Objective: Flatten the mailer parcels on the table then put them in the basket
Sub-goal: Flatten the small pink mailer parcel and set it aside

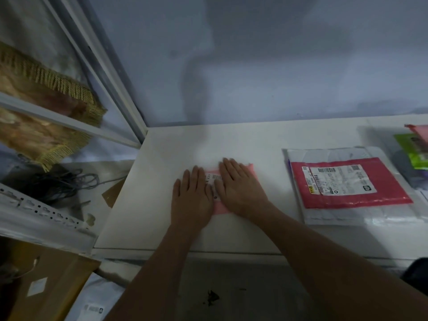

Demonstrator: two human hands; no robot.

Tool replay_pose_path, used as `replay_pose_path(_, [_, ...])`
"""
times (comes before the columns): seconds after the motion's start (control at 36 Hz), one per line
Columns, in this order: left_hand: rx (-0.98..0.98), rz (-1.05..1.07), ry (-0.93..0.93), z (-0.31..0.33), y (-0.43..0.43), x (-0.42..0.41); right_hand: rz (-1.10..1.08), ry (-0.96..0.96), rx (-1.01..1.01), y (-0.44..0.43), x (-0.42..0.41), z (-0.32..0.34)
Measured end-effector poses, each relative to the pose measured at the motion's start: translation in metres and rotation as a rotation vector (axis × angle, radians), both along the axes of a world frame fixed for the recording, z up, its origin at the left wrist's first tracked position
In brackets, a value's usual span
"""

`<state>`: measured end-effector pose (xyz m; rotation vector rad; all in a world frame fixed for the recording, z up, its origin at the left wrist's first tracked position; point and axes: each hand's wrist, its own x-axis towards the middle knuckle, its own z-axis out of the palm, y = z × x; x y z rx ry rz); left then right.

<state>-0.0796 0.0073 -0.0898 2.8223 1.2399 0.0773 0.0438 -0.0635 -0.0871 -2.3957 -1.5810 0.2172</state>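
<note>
both hands lie flat, palms down, fingers straight and together, nothing gripped. left hand and right hand sit side by side, thumbs nearly touching, pressing on a small pink mailer near the middle of the white table. judged: open palms spread the load, so air and creases get pushed out instead of bunching the plastic, as a pinch would.

the mailer is mostly hidden under the hands; a pink corner shows past the right fingertips, a strip of pink below the palms, and part of a white shipping label shows in the gap between the hands.

to the right, well apart, a larger red mailer lies label up on a white mailer, both looking flat already; likely a stack set aside so the pressing spot stays free. further right, at the frame edge, a green packet and more parcels, too cut off to tell.

no basket in view. judged: flattening step in hand, basket step not yet done for this piece.

left of the table: tangled dark cables, fringed cloth behind glass.
</note>
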Motion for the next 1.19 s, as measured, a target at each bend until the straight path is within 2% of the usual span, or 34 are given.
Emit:
replay_pose_path(0.33, [-0.007,0.003,0.017,0.001,0.0,0.0,-0.044,-0.067,-0.008,-0.007,0.013,-0.002])
replay_pose_path(0.58, [-0.059,0.005,0.018,0.002,0.0,0.002,-0.065,-0.043,-0.023,-0.013,0.02,-0.001])
replay_pose_path(0.69, [0.011,0.017,-0.003,0.007,-0.004,0.008,-0.062,-0.064,-0.021,-0.013,0.02,-0.003])
replay_pose_path(0.78, [0.066,-0.073,-0.04,0.009,-0.014,0.024,-0.054,-0.089,-0.016,-0.012,0.02,-0.005])
replay_pose_path(0.89, [-0.046,-0.164,-0.151,0.015,-0.026,0.051,0.041,-0.123,-0.095,-0.017,0.025,-0.003])
replay_pose_path(0.97, [-0.253,-0.203,-0.198,0.012,-0.025,0.061,0.051,-0.145,-0.119,-0.018,0.025,0.0])
replay_pose_path(1.19, [-0.278,-0.223,-0.181,0.005,-0.018,0.061,0.041,-0.135,-0.083,-0.017,0.025,-0.004])
